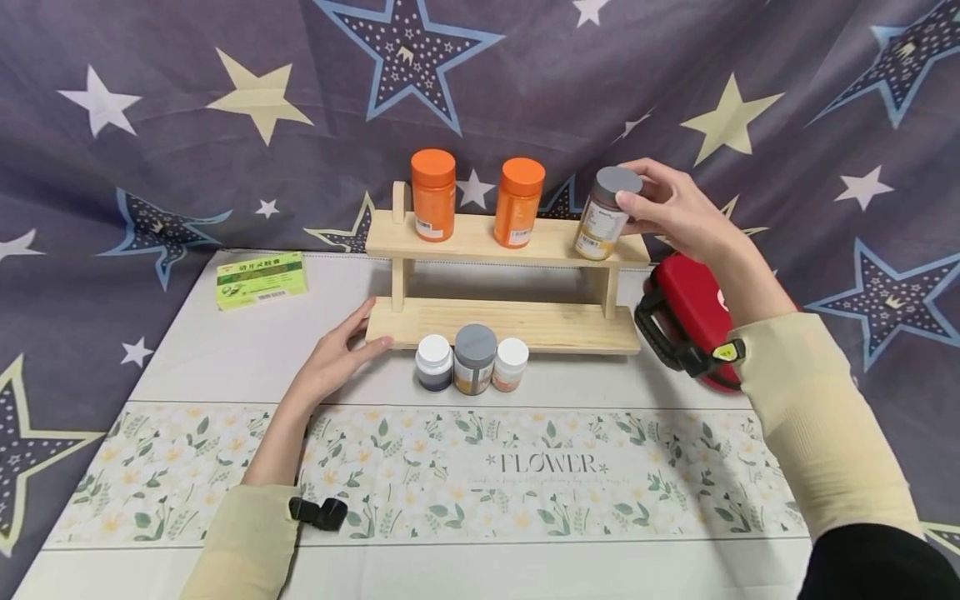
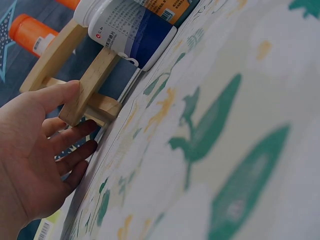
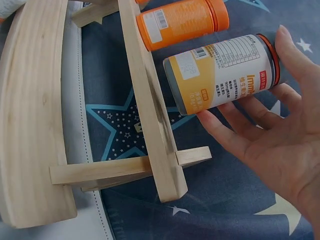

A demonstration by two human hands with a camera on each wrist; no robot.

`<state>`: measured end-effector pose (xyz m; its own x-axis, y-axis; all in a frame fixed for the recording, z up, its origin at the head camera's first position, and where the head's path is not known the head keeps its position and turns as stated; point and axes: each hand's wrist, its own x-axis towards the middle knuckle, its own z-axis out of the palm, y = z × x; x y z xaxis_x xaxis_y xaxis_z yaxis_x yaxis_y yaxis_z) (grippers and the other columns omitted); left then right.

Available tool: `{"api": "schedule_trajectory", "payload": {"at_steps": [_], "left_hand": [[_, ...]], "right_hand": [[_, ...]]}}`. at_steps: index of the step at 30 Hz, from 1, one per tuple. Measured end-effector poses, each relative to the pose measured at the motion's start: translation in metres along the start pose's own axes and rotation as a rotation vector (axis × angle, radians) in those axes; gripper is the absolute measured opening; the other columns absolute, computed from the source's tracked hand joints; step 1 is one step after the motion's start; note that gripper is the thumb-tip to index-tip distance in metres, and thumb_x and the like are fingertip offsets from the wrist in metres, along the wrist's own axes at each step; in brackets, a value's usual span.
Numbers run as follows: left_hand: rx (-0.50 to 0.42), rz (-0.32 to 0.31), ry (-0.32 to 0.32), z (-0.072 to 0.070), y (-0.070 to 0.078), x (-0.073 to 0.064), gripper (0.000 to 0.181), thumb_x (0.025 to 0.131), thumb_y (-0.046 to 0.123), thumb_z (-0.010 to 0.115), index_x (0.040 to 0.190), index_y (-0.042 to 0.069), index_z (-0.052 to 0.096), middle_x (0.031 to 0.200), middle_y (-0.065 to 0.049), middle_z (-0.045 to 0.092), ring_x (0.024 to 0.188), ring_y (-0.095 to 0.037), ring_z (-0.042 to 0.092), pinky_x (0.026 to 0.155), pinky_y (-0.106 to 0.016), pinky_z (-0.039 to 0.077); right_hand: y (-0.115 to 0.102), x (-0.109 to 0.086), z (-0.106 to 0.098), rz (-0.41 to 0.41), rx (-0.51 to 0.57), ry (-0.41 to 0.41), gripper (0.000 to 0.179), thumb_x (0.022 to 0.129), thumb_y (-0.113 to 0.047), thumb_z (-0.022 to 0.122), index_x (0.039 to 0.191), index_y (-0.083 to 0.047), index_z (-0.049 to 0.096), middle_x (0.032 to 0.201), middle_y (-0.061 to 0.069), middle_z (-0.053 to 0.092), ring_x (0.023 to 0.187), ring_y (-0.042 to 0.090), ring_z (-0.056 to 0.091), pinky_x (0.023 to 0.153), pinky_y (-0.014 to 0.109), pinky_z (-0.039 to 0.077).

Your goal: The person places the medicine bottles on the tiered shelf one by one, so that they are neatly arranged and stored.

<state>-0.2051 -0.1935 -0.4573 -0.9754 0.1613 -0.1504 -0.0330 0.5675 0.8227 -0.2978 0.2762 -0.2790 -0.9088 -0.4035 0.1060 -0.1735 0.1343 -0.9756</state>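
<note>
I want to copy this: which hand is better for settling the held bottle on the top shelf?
Probably the right hand: its fingers hold the gray-lidded bottle right by the top shelf. The left hand touches the lower shelf.

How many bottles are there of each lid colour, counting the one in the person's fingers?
Orange-lidded bottles: 2
Grey-lidded bottles: 2
White-lidded bottles: 2
Total: 6
</note>
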Motion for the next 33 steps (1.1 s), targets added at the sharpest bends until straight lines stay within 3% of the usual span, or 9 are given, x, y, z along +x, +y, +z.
{"api": "schedule_trajectory", "payload": {"at_steps": [15, 33], "left_hand": [[-0.006, -0.001, 0.001, 0.000, 0.000, 0.000, 0.091, 0.097, 0.054, 0.066, 0.167, 0.027, 0.014, 0.162, -0.015, 0.044, 0.157, -0.038, 0.030, 0.129, -0.063, 0.016], [-0.007, 0.002, 0.001, 0.000, 0.001, -0.001, 0.092, 0.097, 0.056, 0.065, 0.167, 0.027, 0.014, 0.163, -0.015, 0.043, 0.157, -0.038, 0.030, 0.129, -0.063, 0.017]], "right_hand": [[0.012, 0.020, 0.000, 0.051, 0.017, 0.119, 0.028, 0.098, -0.012, 0.069, 0.124, -0.014, 0.063, 0.105, 0.000, 0.070, 0.096, 0.012, 0.068, 0.078, 0.025, 0.064], [0.020, 0.020, 0.000, 0.079, -0.016, 0.143, 0.028, 0.097, -0.015, 0.071, 0.124, -0.016, 0.062, 0.106, 0.000, 0.068, 0.098, 0.014, 0.065, 0.079, 0.025, 0.064]]}}
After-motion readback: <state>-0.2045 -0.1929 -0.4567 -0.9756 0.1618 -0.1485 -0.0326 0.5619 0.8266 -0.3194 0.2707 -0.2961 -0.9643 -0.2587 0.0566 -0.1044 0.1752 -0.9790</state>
